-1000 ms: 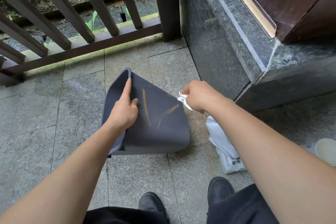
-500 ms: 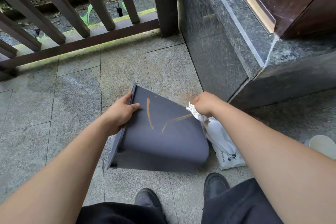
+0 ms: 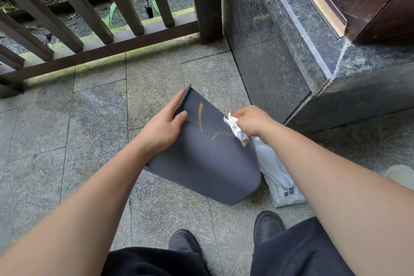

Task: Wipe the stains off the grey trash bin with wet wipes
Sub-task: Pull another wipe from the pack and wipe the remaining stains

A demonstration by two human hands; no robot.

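Your grey trash bin [image 3: 208,163] lies tipped over on the stone floor [image 3: 67,141], its open mouth turned to your left and away from you, its closed bottom pointing back toward your right shoe [image 3: 267,225]. One broad side faces up at you, and on it sit two orange stains [image 3: 200,116]: a long curved stroke near the rim, and a shorter bent streak lower down, closer to your right hand.

Your left hand [image 3: 164,124] grips the rim of the bin, thumb pressed on the upper face and fingers stretched along the edge on the far side. Your right hand [image 3: 252,122] is closed around a crumpled wet wipe [image 3: 235,126]. The wad hangs out below your fist and touches the bin's upper face at its right edge, right at the end of the shorter streak. The tip of the wipe looks tinged brown.

Just beside the bin on your right, partly under your right forearm, lies a white pack [image 3: 282,186] with dark print on it. A pale round container [image 3: 401,176] shows at the right edge, cut off by the frame. A dark stone step [image 3: 280,63] rises on the right, and a brown wooden railing [image 3: 100,51] closes off the floor ahead. Your left shoe [image 3: 183,243] stands near your right one, both below the bin.
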